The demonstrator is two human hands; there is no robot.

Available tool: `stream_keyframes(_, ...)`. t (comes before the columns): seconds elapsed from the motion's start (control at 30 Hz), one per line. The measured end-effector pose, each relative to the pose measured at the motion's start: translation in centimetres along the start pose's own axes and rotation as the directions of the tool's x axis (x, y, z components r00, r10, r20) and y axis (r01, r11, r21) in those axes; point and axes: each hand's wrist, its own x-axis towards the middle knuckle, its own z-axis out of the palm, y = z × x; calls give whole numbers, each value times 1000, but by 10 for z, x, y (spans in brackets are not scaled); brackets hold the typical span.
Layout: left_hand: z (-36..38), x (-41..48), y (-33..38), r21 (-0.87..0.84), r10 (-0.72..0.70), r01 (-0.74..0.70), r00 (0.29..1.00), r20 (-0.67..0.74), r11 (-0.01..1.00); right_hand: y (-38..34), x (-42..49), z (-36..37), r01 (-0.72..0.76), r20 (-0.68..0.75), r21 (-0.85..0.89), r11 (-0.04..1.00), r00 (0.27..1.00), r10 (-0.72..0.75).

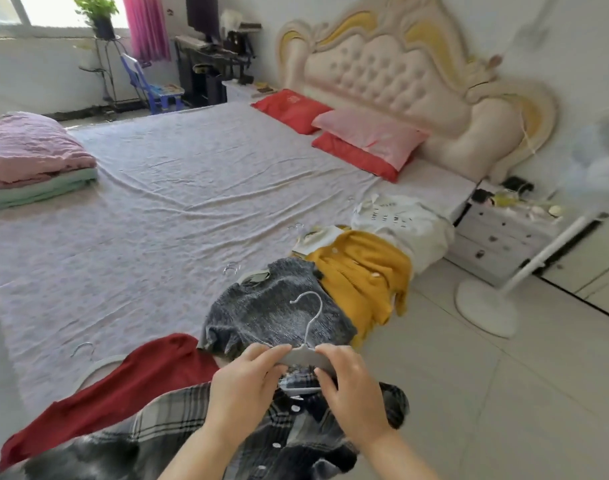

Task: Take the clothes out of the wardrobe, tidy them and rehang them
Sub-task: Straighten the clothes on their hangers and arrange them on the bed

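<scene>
Holding the plaid shirt (192, 410) at the near edge of the bed (157, 202), over a pale hanger (301, 355). Pinching the hanger with the left hand (244, 379) and the right hand (348, 382), one on each side of the hook, with fingers curled round it.

Best to seat both shoulders evenly, centre the collar under the hook and smooth the button front before lifting.

Laid out beyond, in a row along the bed edge: a grey knit top (271, 313), a mustard cardigan (361, 268) and a white printed top (400, 220); to the left, a dark red garment (123, 386).

Cannot tell how far the hanger's arms reach inside the shirt, hidden by cloth and hands. Cut off at the bottom: the shirt's lower half. No wardrobe in view.
</scene>
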Motion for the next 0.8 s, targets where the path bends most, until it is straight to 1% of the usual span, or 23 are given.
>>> stream_keyframes(0.13,48,15,59,1,18,-18,1000,7,1000,51,-23,-53,-81,-93,-37,996,993,77)
stream_keyframes(0.23,94,21,110,7,60,-60,998,19,998,98,-42,-98,-84,-153,-61,995,985,74)
stream_keyframes(0.33,140,27,161,-6,67,-67,997,24,998,149,-58,-146,-69,-156,-79,994,986,56)
stream_keyframes(0.53,223,52,249,-62,57,-55,998,38,997,244,-64,-227,-28,-221,-168,985,975,-10)
stream_keyframes(0.67,264,81,285,-120,13,-8,999,47,993,296,-50,-262,4,-271,-197,980,961,-59)
stream_keyframes(0.8,300,125,303,-152,17,-6,997,75,988,345,-18,-283,18,-305,-208,978,949,-83)
